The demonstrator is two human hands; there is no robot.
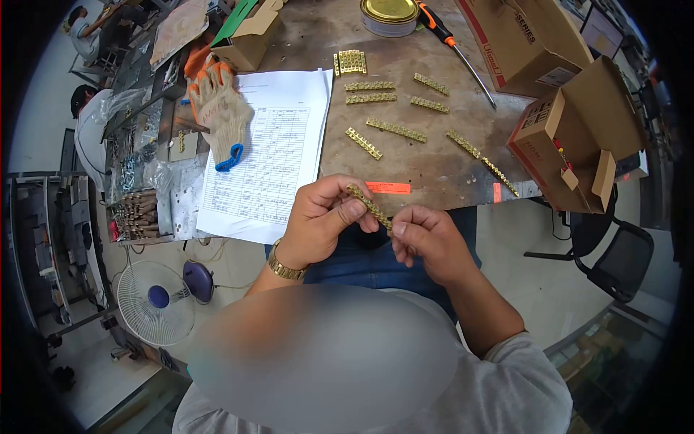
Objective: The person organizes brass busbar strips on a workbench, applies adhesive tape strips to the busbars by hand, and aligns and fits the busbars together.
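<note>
Between my two hands, just off the table's near edge, is a narrow brass terminal bar [371, 205] with a row of small screws or holes. My left hand [322, 220], with a gold watch at the wrist, pinches its upper end between thumb and fingers. The lower end sits in the closed fingers of my right hand [434, 244]. Similar brass bars [396, 130] lie scattered on the table beyond my hands. A tight group of them [351, 63] stands side by side farther back. An orange label [388, 188] lies just past my fingers.
Printed sheets [264, 181] cover the table's left part, under a work glove [220, 112]. A screwdriver [448, 40] and a round tin [390, 16] are at the back. Cardboard boxes [538, 155] stand right. A fan [155, 300] is below left; other people sit far left.
</note>
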